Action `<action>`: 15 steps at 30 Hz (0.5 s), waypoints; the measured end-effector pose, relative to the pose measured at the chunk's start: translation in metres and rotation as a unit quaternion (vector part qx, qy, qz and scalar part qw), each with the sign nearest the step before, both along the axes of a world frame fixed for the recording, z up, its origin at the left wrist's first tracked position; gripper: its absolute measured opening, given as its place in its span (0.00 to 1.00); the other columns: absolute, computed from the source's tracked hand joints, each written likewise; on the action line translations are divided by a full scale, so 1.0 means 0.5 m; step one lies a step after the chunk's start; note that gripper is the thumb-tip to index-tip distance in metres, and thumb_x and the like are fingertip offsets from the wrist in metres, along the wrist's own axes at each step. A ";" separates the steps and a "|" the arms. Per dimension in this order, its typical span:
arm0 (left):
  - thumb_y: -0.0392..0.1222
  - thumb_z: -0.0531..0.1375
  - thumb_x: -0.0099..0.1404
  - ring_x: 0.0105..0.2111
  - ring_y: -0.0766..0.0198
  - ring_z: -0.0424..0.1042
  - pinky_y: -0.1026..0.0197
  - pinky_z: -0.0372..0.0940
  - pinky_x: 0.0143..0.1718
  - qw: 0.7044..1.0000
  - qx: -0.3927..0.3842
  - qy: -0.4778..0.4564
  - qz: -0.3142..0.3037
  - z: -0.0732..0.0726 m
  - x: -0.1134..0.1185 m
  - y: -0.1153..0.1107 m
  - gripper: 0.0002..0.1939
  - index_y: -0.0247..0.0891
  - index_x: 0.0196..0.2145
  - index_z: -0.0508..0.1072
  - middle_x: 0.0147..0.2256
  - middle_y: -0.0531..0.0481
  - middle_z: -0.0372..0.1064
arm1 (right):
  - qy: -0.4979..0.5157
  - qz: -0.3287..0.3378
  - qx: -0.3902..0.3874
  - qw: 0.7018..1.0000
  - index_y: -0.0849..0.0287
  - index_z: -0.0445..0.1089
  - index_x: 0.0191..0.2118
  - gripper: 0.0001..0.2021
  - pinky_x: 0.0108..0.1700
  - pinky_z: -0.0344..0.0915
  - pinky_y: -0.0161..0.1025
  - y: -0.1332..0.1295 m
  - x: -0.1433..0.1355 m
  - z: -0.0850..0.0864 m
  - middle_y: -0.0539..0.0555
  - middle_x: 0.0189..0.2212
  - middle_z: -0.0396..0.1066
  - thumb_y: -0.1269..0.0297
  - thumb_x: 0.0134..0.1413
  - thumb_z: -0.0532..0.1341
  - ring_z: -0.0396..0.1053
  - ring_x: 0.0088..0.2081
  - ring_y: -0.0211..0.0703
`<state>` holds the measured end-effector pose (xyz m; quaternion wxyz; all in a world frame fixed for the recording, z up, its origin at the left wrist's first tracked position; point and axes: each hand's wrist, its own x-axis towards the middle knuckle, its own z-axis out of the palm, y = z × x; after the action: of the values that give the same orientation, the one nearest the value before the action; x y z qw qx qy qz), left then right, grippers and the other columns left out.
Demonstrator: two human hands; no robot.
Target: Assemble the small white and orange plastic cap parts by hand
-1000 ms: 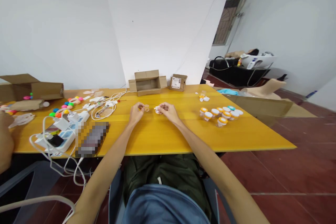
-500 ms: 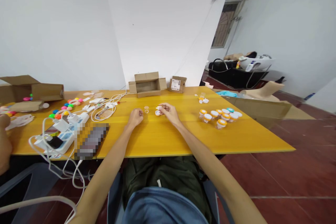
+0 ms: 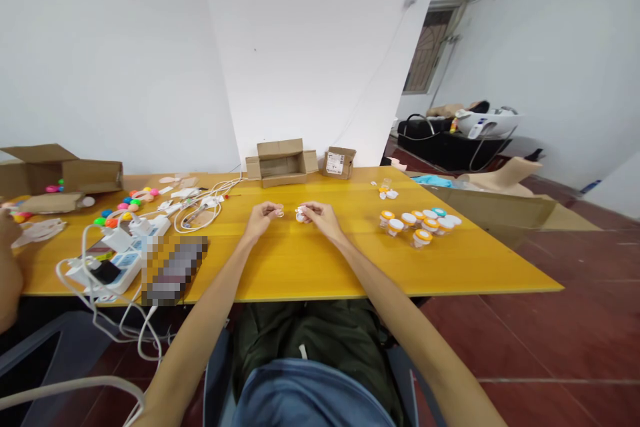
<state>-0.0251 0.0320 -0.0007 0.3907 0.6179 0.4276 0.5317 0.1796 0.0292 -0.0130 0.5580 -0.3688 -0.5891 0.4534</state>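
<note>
My left hand (image 3: 262, 220) is closed, its fingertips round a small clear plastic jar (image 3: 281, 211) over the middle of the table. Part of the jar is hidden by the fingers. Facing it, my right hand (image 3: 320, 217) pinches a small white piece (image 3: 302, 209), too small to make out fully. Just under those fingertips is a round white lid (image 3: 300, 218), partly covered. Off to the right stands a group of small clear jars with orange, white and teal lids, among them an orange-lidded jar (image 3: 423, 237).
A cardboard box (image 3: 283, 180) lies open at the back beside a smaller box (image 3: 338, 163). Loose jar parts (image 3: 388, 194) sit at the back right. On the left are a power strip (image 3: 133, 257), white cables, a blurred-out device (image 3: 175, 270), coloured balls and another person's arm (image 3: 9, 267).
My left hand has moved slightly right and forward, and its fingers have closed round the clear jar that stood apart from them. My right hand stays nearly in place with the white piece.
</note>
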 end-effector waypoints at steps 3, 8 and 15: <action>0.46 0.71 0.48 0.39 0.58 0.76 0.55 0.70 0.46 0.999 -0.009 -0.020 -0.029 0.006 0.009 -0.011 0.12 0.38 0.30 0.78 0.35 0.46 0.80 | -0.004 0.010 -0.002 1.000 0.58 0.76 0.32 0.21 0.34 0.74 0.42 -0.004 -0.003 0.002 0.54 0.27 0.78 0.44 0.40 0.69 0.75 0.29 0.44; 0.45 0.71 0.48 0.36 0.61 0.75 0.56 0.69 0.47 0.997 -0.008 -0.004 -0.077 0.016 0.021 -0.023 0.12 0.38 0.29 0.78 0.32 0.49 0.78 | -0.031 0.029 -0.002 0.999 0.58 0.76 0.29 0.20 0.32 0.73 0.40 -0.009 -0.003 0.003 0.51 0.22 0.75 0.44 0.41 0.69 0.71 0.24 0.40; 0.46 0.70 0.51 0.36 0.60 0.75 0.56 0.69 0.45 0.991 0.013 0.022 -0.132 0.025 0.032 -0.034 0.10 0.38 0.29 0.78 0.31 0.49 0.77 | -0.053 0.067 -0.009 0.996 0.58 0.74 0.25 0.23 0.28 0.70 0.36 -0.019 -0.001 0.012 0.52 0.22 0.74 0.40 0.40 0.69 0.70 0.22 0.38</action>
<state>-0.0091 0.0150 0.0120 0.4396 0.6858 0.3438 0.4671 0.1789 0.0199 -0.0070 0.4910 -0.3573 -0.6372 0.4747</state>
